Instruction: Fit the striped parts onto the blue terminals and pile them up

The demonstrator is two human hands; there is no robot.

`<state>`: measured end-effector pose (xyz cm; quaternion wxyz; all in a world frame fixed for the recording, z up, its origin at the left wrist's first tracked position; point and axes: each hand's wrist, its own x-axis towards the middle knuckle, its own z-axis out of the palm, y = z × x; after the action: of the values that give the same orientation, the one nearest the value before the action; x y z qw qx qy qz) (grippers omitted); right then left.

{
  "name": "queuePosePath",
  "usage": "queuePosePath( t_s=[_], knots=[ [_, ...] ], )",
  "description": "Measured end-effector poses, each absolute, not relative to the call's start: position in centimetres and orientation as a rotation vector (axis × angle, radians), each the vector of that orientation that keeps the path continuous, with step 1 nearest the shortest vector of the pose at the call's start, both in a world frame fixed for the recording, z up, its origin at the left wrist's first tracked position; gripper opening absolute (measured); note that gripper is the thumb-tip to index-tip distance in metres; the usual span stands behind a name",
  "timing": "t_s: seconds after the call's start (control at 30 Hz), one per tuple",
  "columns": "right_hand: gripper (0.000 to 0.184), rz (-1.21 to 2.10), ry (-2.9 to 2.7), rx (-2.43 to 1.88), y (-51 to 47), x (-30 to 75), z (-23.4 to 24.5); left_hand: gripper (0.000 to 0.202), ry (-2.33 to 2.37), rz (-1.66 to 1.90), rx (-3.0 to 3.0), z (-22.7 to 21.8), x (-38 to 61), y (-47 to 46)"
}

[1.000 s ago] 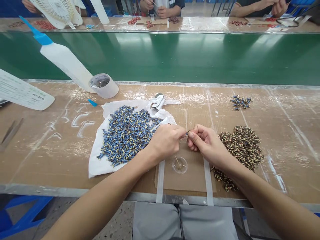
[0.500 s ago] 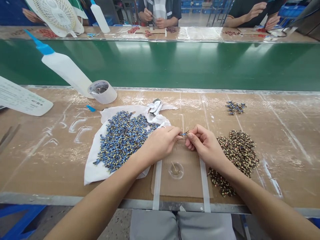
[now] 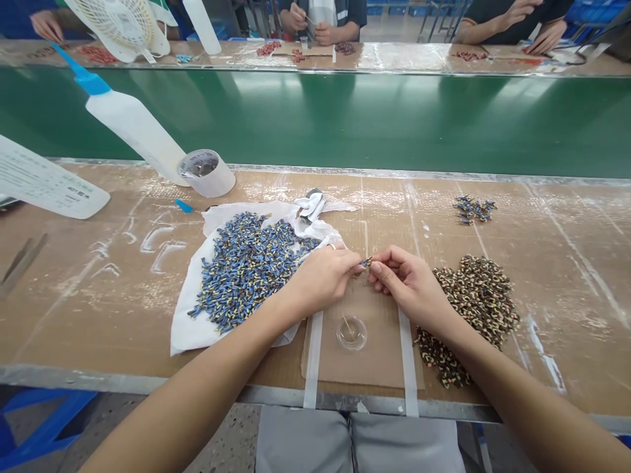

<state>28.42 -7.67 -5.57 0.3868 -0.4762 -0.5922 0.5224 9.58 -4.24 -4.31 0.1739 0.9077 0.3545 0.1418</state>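
A: Why does the small blue-and-yellow piece [image 3: 365, 263] get both hands?

B: It's tiny, so gripping it from two sides probably steadies it. The left hand [image 3: 323, 279] pinches it between thumb and fingertips; the right hand [image 3: 407, 282] pinches the other end, fingers curled.

A: Where is it from each?

B: At two o'clock from the left, ten from the right, right at the fingertips. Whether it's one piece or two joined, I can't tell.

A: And the layout around it?

B: From the piece, the blue pile [image 3: 251, 272] sits at nine o'clock on a white sheet [image 3: 185, 335], likely to keep loose bits together. The dark-and-yellow pile [image 3: 480, 299] is at four. The clear dish [image 3: 362, 341], a thin stick [image 3: 348, 324] in it, stands at six, presumably for easy reach.
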Motion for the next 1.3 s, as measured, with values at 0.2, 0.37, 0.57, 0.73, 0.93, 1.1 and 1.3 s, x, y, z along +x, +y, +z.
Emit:
queuePosePath(
  t_s=[0.2, 0.37, 0.57, 0.73, 0.93, 1.1, 1.3],
  knots=[
    [0.02, 1.335, -1.542, -1.207, -7.6, 28.6, -5.6, 0.022, 0.976, 0.394, 2.514, -4.4, 9.6, -4.1],
    [0.021, 1.268, -1.663, -1.24, -7.8, 28.6, -5.6, 0.023, 0.994, 0.333, 2.553, -4.4, 10.0, -4.2],
    [0.021, 1.296, -1.705, -1.274, -7.6, 28.6, -5.8, 0.019, 1.064, 0.317, 2.611, -4.4, 10.4, -4.5],
    [0.02, 1.283, -1.676, -1.29, -7.6, 28.2, -5.8, 0.017, 1.073, 0.347, 2.584, -4.7, 10.6, -4.6],
    [0.02, 1.285, -1.621, -1.273, -7.9, 27.9, -5.7, 0.015, 1.09, 0.355, 2.562, -4.8, 10.6, -4.8],
    [0.019, 1.263, -1.69, -1.274, -7.9, 28.2, -5.8, 0.014, 1.073, 0.319, 2.624, -4.5, 10.7, -4.9],
    [0.018, 1.244, -1.771, -1.295, -7.6, 28.3, -5.7, 0.013, 1.084, 0.296, 2.712, -4.7, 10.7, -4.9]
  ],
)
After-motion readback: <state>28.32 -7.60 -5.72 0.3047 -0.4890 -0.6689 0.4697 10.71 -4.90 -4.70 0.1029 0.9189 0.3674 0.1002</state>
